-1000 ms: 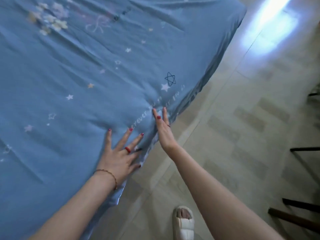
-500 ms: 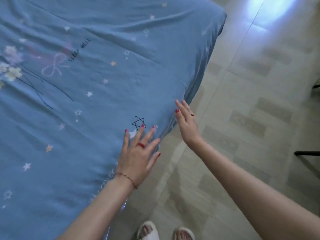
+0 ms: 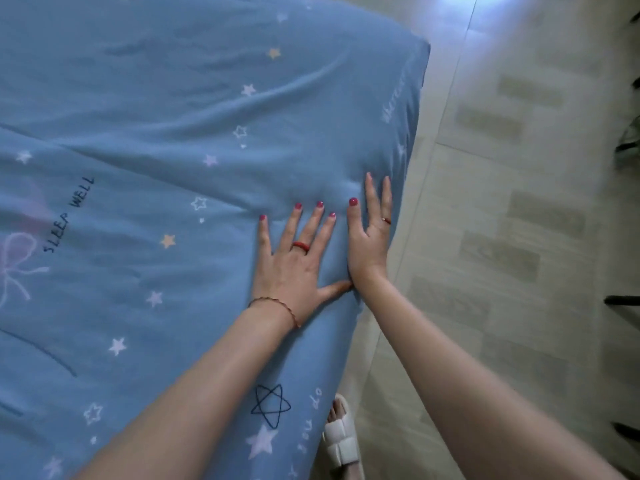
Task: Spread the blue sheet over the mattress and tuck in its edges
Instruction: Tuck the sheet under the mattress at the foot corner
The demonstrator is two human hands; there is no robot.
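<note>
Soft dim light; glare on floor (image 3: 460,15) top.

Blue sheet (image 3: 166,109), printed with stars and the words "SLEEP WELL", covers the bed. Left hand (image 3: 294,268) lies flat on the sheet near its floor-side edge, fingers (image 3: 317,223) straight and spread. Right hand (image 3: 370,237) lies on the sheet just beside the left, at that edge, fingers straight. A white sandal (image 3: 341,441) stands on the tiled floor (image 3: 519,202) beside the sheet's edge.
</note>
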